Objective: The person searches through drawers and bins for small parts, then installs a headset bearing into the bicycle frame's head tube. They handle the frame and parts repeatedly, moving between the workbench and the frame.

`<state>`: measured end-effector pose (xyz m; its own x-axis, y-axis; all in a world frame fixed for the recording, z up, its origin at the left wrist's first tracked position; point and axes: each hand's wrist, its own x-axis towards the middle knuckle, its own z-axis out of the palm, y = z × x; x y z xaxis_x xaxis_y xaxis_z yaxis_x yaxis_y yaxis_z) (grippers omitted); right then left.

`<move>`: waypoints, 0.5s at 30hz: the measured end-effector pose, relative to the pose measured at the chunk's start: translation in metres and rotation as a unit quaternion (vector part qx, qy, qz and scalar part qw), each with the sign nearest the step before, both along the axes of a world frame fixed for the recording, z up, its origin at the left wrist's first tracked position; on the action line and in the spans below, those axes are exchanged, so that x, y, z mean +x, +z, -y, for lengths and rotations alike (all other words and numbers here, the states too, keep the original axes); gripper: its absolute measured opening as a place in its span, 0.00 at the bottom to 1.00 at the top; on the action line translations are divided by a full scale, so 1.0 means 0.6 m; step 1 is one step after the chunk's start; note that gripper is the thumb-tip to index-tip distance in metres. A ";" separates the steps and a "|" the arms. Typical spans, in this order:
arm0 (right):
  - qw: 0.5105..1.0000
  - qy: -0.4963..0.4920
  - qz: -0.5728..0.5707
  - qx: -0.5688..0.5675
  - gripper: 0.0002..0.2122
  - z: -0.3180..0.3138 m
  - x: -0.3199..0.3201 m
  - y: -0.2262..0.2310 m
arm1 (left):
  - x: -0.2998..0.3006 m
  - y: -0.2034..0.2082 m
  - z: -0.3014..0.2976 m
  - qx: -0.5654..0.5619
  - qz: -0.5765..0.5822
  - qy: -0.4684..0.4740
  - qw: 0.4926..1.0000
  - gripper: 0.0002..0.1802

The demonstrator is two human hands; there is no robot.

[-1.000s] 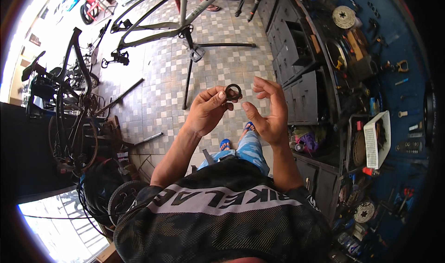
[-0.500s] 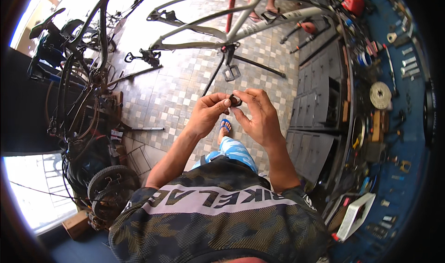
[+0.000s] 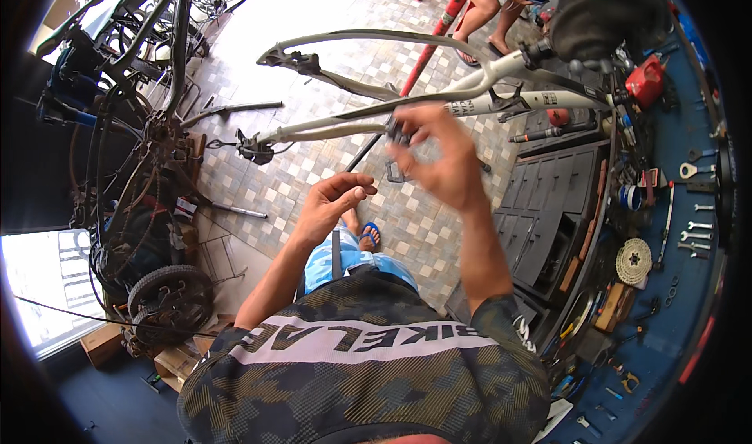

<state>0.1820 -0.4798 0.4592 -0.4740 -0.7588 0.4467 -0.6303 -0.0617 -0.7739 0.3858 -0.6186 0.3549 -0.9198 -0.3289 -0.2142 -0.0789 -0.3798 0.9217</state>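
My right hand [image 3: 435, 158] is raised in front of the bike frame [image 3: 352, 119], smeared by motion. Between its thumb and fingertips shows a small dark ring [image 3: 401, 133], blurred against the frame's crank area behind it. Lower and to the left, my left hand [image 3: 333, 203] hovers over the floor with fingers curled, the thumb a little apart from them and nothing seen in between. A flat pedal [image 3: 395, 171] shows just below my right hand's thumb. The pale grey frame lies across the view, held up off the tiles.
Dark bikes and a wheel [image 3: 168, 303] crowd the left side. Along the right runs a grey drawer cabinet [image 3: 540, 217], with a blue tool wall [image 3: 697, 264] beyond. A red pole [image 3: 427, 60] rises behind the frame. Another person's legs [image 3: 478, 25] show at the far side.
My hands have parted. The right hand has moved up and away toward the frame with the dark ring, and the left has let go of it. The view has shifted, bringing the seated person into sight.
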 end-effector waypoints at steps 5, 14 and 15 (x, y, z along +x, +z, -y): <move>0.991 -0.012 -0.122 -0.060 0.19 0.200 -0.206 0.092 | -0.054 -0.099 0.049 -0.043 0.085 -0.102 0.990 0.18; 0.874 0.192 -0.225 0.384 0.18 0.549 -0.478 -0.067 | -0.163 -0.296 0.036 -0.149 0.159 -0.128 0.968 0.25; 0.835 0.237 -0.214 0.448 0.18 0.577 -0.493 -0.111 | -0.170 -0.314 0.033 -0.190 0.138 -0.130 0.963 0.24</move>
